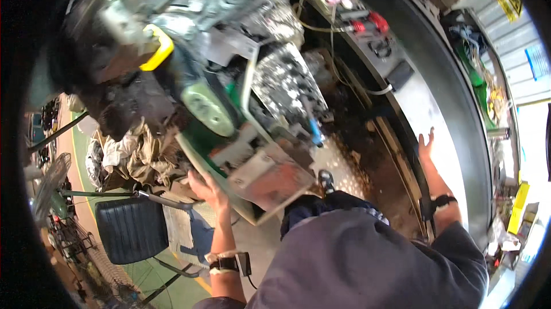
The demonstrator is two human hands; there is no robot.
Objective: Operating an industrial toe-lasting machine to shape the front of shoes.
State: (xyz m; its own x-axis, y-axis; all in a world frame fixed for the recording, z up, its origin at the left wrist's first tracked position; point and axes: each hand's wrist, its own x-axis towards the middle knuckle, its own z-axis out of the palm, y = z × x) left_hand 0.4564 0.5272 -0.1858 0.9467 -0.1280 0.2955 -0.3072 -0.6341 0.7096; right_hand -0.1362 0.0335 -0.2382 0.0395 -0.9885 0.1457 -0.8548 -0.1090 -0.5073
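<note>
My left hand is open, fingers stretched out, beside the outer wall of a green-lined bin. Whether it touches the bin I cannot tell. In the bin lie metal pieces and a reddish-stained flat plate. My right hand is open with its fingers apart, at the shiny metal strip along the dark belt. Nothing shows in either hand. A dark device with a pale cable lies farther up that strip.
A black chair stands at the left, with crumpled cloths beyond it. A machine with a yellow handle is at the upper left. A blue-handled tool sits near a speckled metal plate. Red-handled tools lie at the back.
</note>
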